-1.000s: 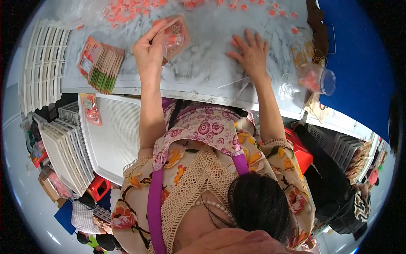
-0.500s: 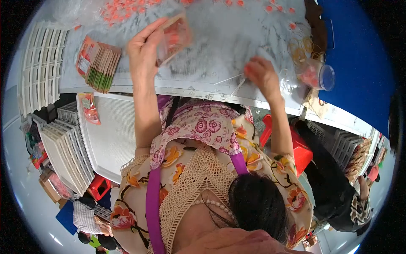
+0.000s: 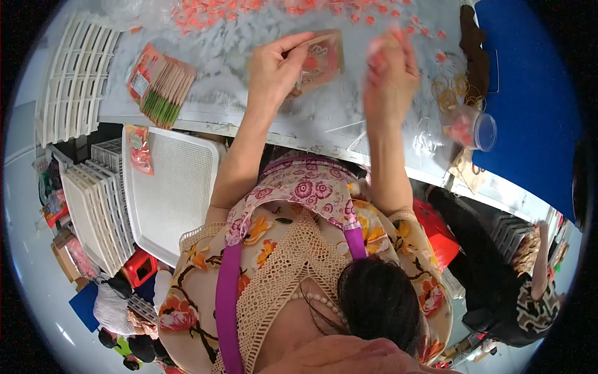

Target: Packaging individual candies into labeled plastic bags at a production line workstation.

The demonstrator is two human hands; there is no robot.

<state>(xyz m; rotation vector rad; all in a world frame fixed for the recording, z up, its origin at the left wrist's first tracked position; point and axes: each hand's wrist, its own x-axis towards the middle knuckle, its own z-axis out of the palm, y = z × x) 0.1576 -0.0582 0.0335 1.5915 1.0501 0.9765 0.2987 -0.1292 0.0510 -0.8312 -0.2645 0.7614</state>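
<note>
My left hand (image 3: pixel 272 73) pinches the upper edge of a flat pouch (image 3: pixel 321 62) with a brownish border and red pieces showing through it, over the worktable. To its right, my right hand (image 3: pixel 393 87) is raised and smeared by motion. Small pinkish-red pieces (image 3: pixel 376 53) show at its closed fingers; how many cannot be told. Many loose red pieces (image 3: pixel 215 14) lie scattered along the table's far side. At the left on the table sits a fanned stack of pouches (image 3: pixel 165 87) with green lower edges.
A clear tub (image 3: pixel 464 126) of red pieces lies tipped at the right, near yellowish rubber bands (image 3: pixel 450 92). Thin white sticks (image 3: pixel 356 140) rest by the table's front edge. Below left, a white tray (image 3: pixel 174 187) bears one filled pouch (image 3: pixel 138 149). A white plastic rack (image 3: pixel 75 81) stands at the far left.
My left hand has moved right with the pouch. My right hand has gone up and away from the front edge, toward the scattered pieces. The whole view has shifted slightly.
</note>
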